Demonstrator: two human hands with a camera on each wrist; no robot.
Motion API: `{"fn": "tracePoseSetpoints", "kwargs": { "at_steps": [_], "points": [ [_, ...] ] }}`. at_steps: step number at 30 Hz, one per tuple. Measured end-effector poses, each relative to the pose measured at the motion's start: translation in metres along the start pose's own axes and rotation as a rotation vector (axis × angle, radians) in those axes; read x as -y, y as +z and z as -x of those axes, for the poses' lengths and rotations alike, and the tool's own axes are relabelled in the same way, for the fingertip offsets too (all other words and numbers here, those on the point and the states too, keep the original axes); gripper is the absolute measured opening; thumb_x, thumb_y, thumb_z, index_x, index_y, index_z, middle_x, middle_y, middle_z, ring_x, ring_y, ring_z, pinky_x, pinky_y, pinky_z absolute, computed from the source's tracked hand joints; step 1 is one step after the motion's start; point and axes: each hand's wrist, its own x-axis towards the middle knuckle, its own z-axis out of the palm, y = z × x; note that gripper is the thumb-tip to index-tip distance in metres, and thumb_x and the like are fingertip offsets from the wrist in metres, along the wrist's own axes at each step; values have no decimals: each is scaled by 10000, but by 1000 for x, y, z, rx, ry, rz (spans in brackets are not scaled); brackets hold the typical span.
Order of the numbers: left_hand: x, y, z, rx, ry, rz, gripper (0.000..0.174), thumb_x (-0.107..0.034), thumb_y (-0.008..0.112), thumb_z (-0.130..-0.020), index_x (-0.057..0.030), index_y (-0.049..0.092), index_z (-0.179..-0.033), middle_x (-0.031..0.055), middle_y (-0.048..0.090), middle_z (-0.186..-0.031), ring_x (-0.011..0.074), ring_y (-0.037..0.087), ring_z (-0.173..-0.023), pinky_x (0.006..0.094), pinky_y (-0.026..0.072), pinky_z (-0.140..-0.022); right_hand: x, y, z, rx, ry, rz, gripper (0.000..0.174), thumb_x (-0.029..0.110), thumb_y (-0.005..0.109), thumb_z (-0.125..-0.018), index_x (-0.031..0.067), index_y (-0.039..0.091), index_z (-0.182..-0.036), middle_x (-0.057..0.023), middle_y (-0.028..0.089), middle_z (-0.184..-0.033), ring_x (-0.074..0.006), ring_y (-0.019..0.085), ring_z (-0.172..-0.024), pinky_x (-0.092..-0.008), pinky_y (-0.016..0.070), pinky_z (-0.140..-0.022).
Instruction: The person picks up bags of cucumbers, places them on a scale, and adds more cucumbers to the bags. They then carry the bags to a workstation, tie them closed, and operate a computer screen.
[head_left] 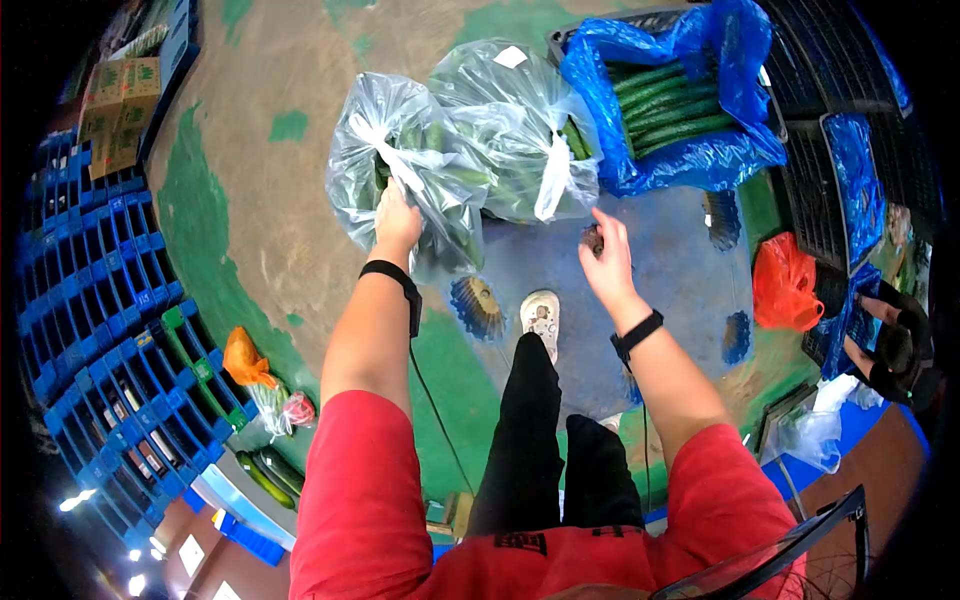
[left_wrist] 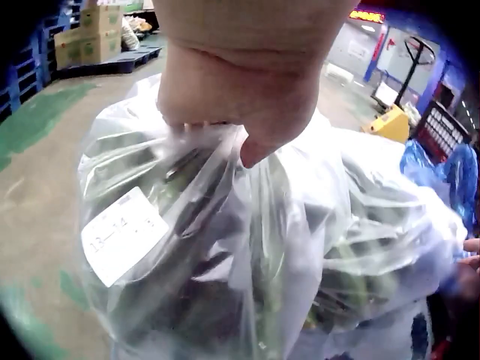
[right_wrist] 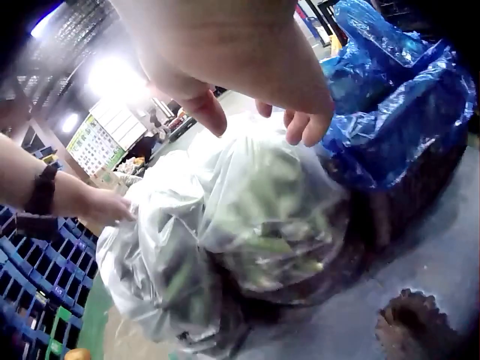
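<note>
Two clear plastic bags of green vegetables stand side by side. The left hand (head_left: 397, 222) (left_wrist: 240, 97) grips the gathered top of the left bag (head_left: 350, 195) (left_wrist: 217, 285), which bears a white label (left_wrist: 124, 234) with handwriting. Touching it on the right is the other bag (head_left: 490, 110) (right_wrist: 274, 214), its white knotted neck (head_left: 553, 180) towards the person. Just below and right of that knot, the right hand (head_left: 610, 262) (right_wrist: 247, 75) has its fingers apart and holds nothing. In the right wrist view its fingers hang over the right bag; contact cannot be told.
A crate lined with blue plastic (head_left: 640, 178) holds long cucumbers (head_left: 665, 105) at upper right. A red bag (head_left: 787, 283) lies at the right, near another person (head_left: 895, 345). Blue pallets (head_left: 100, 290) and cardboard boxes (head_left: 120, 112) stand at the left. A shoe (head_left: 540, 318) is below the bags.
</note>
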Motion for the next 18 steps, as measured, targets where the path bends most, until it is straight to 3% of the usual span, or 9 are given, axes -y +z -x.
{"fn": "tracePoseSetpoints", "kwargs": {
  "at_steps": [5, 6, 8, 9, 11, 12, 13, 15, 18],
  "points": [
    [-14, -8, 58, -448, 134, 68, 646, -121, 567, -721, 28, 267, -1273, 196, 405, -1223, 327, 364, -1140, 366, 269, -972, -69, -59, 124, 179, 209, 106, 391, 56, 547, -675, 13, 482, -1058, -177, 492, -1032, -328, 492, -940, -366, 410, -810],
    [-6, -10, 82, -370, 172, 229, 608, -118, 546, -734, 0, 284, -1270, 205, 427, -1194, 339, 392, -1106, 381, 299, -942, -81, -79, 159, 228, 239, 164, 355, 71, 556, -676, 21, 505, -1024, -183, 511, -1001, -343, 500, -909, -372, 419, -786],
    [30, -15, 126, 60, 131, 35, 362, -107, 553, -760, -11, 465, -1098, 214, 577, -930, 358, 562, -864, 354, 453, -728, -133, -116, 246, 459, 394, 258, 364, 164, 582, -675, 22, 525, -1005, -182, 546, -962, -333, 508, -927, -382, 420, -789],
    [32, -40, 160, 238, 296, 80, 276, -139, 558, -782, -7, 532, -1023, 171, 597, -919, 298, 585, -847, 327, 453, -745, -137, -146, 281, 598, 548, 338, 390, 200, 570, -686, 19, 525, -1029, -196, 555, -981, -333, 521, -929, -396, 420, -797],
    [16, -99, 220, 467, 153, 177, 272, -107, 566, -796, -16, 535, -1050, 75, 599, -931, 133, 560, -849, 273, 453, -762, -173, -203, 383, 818, 553, 498, 366, 242, 519, -703, 20, 548, -993, -206, 565, -982, -343, 535, -920, -427, 419, -793],
    [23, -126, 238, 470, 150, 170, 358, -122, 592, -762, -38, 512, -1100, 113, 608, -918, 184, 582, -861, 289, 458, -755, -182, -230, 425, 1046, 583, 549, 407, 277, 547, -693, -4, 550, -988, -220, 562, -988, -360, 530, -926, -424, 417, -797],
    [3, -164, 262, 445, 74, 71, 409, -125, 613, -748, -28, 489, -1125, 114, 598, -927, 188, 577, -851, 290, 459, -749, -162, -266, 459, 1178, 712, 499, 474, 355, 603, -635, 34, 590, -984, -204, 555, -1038, -338, 544, -935, -418, 425, -802],
    [-54, -241, 309, 403, 130, 51, 414, -71, 602, -740, -25, 476, -1131, 94, 573, -923, 175, 557, -830, 280, 462, -731, -151, -310, 545, 1747, 856, 560, 636, 472, 675, -544, 47, 589, -1010, -181, 564, -1048, -285, 541, -971, -413, 441, -767],
    [-191, -343, 395, 149, 467, -108, 381, -64, 557, -775, -11, 460, -1140, 69, 560, -925, 147, 527, -839, 261, 437, -741, -122, -349, 681, 1822, 849, 649, 619, 473, 610, -665, 91, 522, -1143, -102, 571, -1077, -277, 500, -1036, -439, 391, -844]
  ]
}}
